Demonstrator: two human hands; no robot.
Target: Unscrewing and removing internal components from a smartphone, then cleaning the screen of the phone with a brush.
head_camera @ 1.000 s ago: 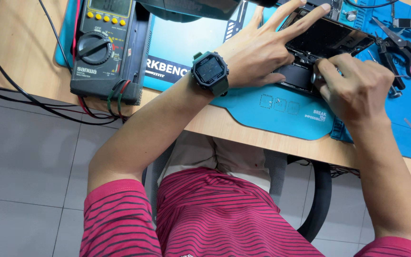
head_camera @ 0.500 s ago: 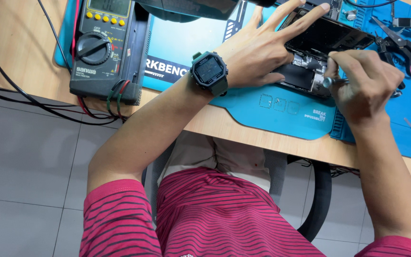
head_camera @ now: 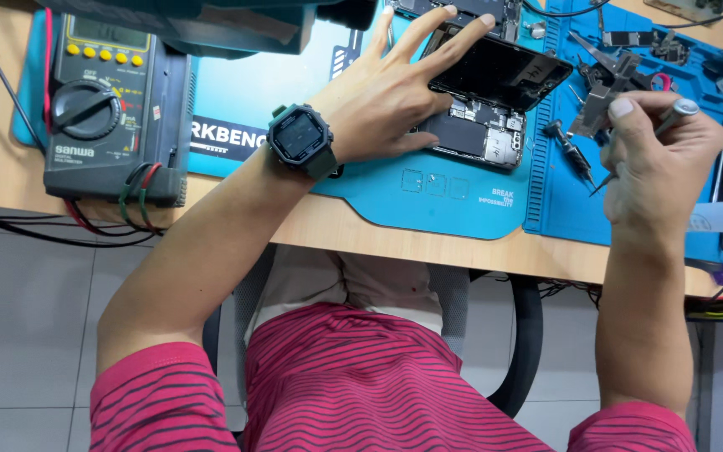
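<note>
My left hand [head_camera: 387, 92] lies spread flat over the opened phone [head_camera: 487, 100], fingers fanned across its dark upper half and my thumb tucked along the near edge, pressing it onto the blue work mat [head_camera: 428, 201] so it cannot slide. The phone sits in the middle of the mat, just beyond my wrist and its dark wristwatch [head_camera: 299, 138], with its boards and shields bare at the near end. My right hand [head_camera: 658, 163] is off the phone, lifted to the right over the blue parts tray [head_camera: 546, 192], and it pinches a slim screwdriver [head_camera: 642, 142] between thumb and fingertips, the silver cap up by my forefinger and the tip slanting down to the left. I cannot tell whether a screw clings to that tip. I judge I am between screws: the phone is held, the tool is away from it. The next move calls for bringing the tip in low and steady to the exposed boards, seating it squarely before any twist, while the left palm keeps its weight even. The multimeter [head_camera: 102, 117] sits far to my left with its leads trailing off the desk, and loose tweezers [head_camera: 604, 84] lie on the tray beyond my knuckles
</note>
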